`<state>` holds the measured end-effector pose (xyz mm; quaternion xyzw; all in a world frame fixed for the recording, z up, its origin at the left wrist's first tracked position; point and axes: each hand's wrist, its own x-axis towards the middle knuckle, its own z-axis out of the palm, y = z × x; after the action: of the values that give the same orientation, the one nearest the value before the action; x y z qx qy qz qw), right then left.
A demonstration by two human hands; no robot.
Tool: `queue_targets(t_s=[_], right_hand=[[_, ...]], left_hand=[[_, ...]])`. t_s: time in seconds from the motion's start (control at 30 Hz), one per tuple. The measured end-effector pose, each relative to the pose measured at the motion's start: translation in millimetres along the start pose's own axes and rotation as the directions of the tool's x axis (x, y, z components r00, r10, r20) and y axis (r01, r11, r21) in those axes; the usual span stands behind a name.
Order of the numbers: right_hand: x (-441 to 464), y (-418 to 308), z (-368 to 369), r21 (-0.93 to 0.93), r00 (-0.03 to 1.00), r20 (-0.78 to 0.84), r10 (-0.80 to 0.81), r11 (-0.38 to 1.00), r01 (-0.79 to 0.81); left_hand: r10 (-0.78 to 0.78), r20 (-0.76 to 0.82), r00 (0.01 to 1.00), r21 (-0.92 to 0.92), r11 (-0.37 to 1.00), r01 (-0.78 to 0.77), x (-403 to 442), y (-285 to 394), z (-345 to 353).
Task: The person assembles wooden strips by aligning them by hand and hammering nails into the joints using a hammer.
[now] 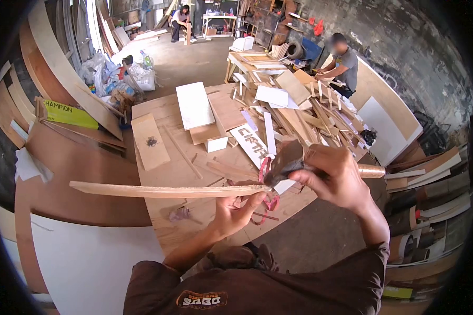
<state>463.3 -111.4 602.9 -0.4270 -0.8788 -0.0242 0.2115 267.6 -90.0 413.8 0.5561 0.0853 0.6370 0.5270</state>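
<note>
My left hand point(235, 214) is closed around a long, thin wooden strip point(163, 191) near its right end. The strip lies level across the view, its far end reaching out to the left. My right hand point(335, 176) grips a hammer point(371, 171) close to its dark head, with the wooden handle sticking out to the right behind the fist. The hammer's head is tilted down at the strip's right end; whether they touch I cannot tell. Behind the hands is a red band or strap point(272, 202), partly hidden by my fingers.
A plywood worktable point(157, 210) carries a white-faced board point(194, 102), a lettered sign point(248, 144) and a heap of wood offcuts point(310, 123). At the back right a person point(344, 65) handles wood; another sits far back point(181, 21). Plastic bags point(139, 73) lie on the left.
</note>
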Motion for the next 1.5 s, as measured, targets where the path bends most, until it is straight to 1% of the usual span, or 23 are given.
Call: queue_targets(t_s=[0.07,0.13,0.2,0.27,0.33,0.47,0.53,0.57,0.6,0.67,0.8,0.87,0.93,1.0,1.03,1.07,1.13,1.17,1.2,1.27,1.3,1.43,1.5], right_hand=[[2.1,-1.9,1.0,-0.011,0.999,-0.007,0.036,0.999,-0.036],[3.9,-1.8,8.0,0.258,0.951,-0.311,-0.007,0.962,0.092],[-0.3,-4.7,6.3,0.233,0.946,-0.324,-0.031,0.966,0.111],[-0.9,-10.0,6.8,-0.009,0.989,-0.081,-0.121,0.993,0.120],[-3.6,-5.1,1.4,-0.041,0.997,-0.009,-0.080,0.996,0.080],[-0.4,-4.1,7.9,0.184,0.989,-0.145,0.011,0.983,0.016],[3.6,0.5,13.8,0.245,0.932,-0.349,-0.098,0.950,0.192],[-1.8,1.3,12.0,0.273,0.986,-0.128,-0.102,0.953,0.134],[-4.2,-8.8,9.6,0.130,0.996,-0.054,-0.067,0.989,0.074],[-8.9,1.1,9.3,0.147,0.999,-0.032,-0.043,0.988,0.047],[-7.5,-3.5,8.8,0.141,0.998,-0.065,0.026,0.990,-0.017],[-3.5,-2.7,9.4,0.278,0.974,-0.225,0.021,0.960,0.043],[-3.6,-6.2,14.8,0.360,0.962,-0.268,0.052,0.932,0.050],[-4.9,-7.8,23.9,0.421,0.958,-0.198,0.209,0.900,-0.109],[-4.1,-17.5,17.0,0.386,0.944,-0.060,0.325,0.879,-0.278],[-3.0,-15.1,22.7,0.389,0.947,-0.056,0.318,0.880,-0.272],[-2.4,-6.7,37.7,0.512,0.927,-0.037,0.374,0.804,-0.304],[-2.7,-12.5,41.1,0.708,0.866,0.103,0.490,0.575,-0.410],[0.2,-18.3,50.2,0.709,0.865,0.100,0.491,0.575,-0.408],[5.0,-22.3,76.3,0.900,0.890,-0.106,0.443,0.423,-0.103],[3.1,-18.1,85.8,0.933,0.907,-0.058,0.417,0.345,-0.099],[8.3,-23.9,117.5,0.947,0.879,-0.118,0.461,0.319,-0.040],[12.8,-27.9,130.6,0.957,0.855,-0.136,0.501,0.288,-0.016]], left_hand=[[-0.065,0.015,0.998,0.047,0.997,0.064,1.0,5.0,2.3],[-0.065,0.020,0.998,0.032,0.997,0.064,0.9,0.8,2.4],[-0.066,0.017,0.998,0.019,0.998,0.066,-1.5,-2.6,1.2],[-0.028,0.013,1.000,0.041,0.999,0.028,-2.2,-5.7,-1.2],[-0.044,0.008,0.999,0.012,0.999,0.044,-3.8,-7.0,1.1],[-0.061,0.021,0.998,-0.017,0.998,0.061,-1.0,-0.4,7.3],[-0.108,0.027,0.994,-0.030,0.994,0.109,-2.3,-1.7,4.9],[-0.149,0.028,0.988,-0.043,0.988,0.150,-3.2,-1.0,2.8],[-0.145,0.022,0.989,-0.041,0.989,0.145,-3.7,-0.2,2.7],[-0.053,0.051,0.997,0.090,0.995,0.048,-5.7,-0.5,5.8],[-0.121,0.021,0.992,-0.043,0.992,0.122,-3.2,-0.5,8.4],[-0.112,0.038,0.993,-0.020,0.993,0.113,-2.2,1.0,2.2],[-0.098,0.049,0.994,0.003,0.995,0.097,0.2,3.9,-0.1],[-0.098,0.022,0.995,0.020,0.995,0.098,4.3,9.5,0.0],[-0.095,0.014,0.995,0.024,0.995,0.094,5.6,9.8,-2.0],[-0.106,0.020,0.994,0.055,0.993,0.104,6.9,9.7,-5.0],[-0.115,0.029,0.993,0.087,0.990,0.112,8.4,10.4,-7.3],[-0.118,0.009,0.993,0.098,0.988,0.117,9.3,11.1,-6.7],[-0.121,-0.009,0.993,0.109,0.987,0.121,10.6,11.6,-5.6],[-0.084,-0.019,0.996,0.146,0.985,0.086,17.3,14.4,-1.3],[-0.045,-0.031,0.999,0.184,0.982,0.050,20.1,16.1,-0.8],[-0.076,-0.071,0.995,0.204,0.975,0.089,16.4,17.9,-12.7],[0.082,-0.061,0.995,0.331,0.942,-0.058,18.2,19.3,-15.2]])
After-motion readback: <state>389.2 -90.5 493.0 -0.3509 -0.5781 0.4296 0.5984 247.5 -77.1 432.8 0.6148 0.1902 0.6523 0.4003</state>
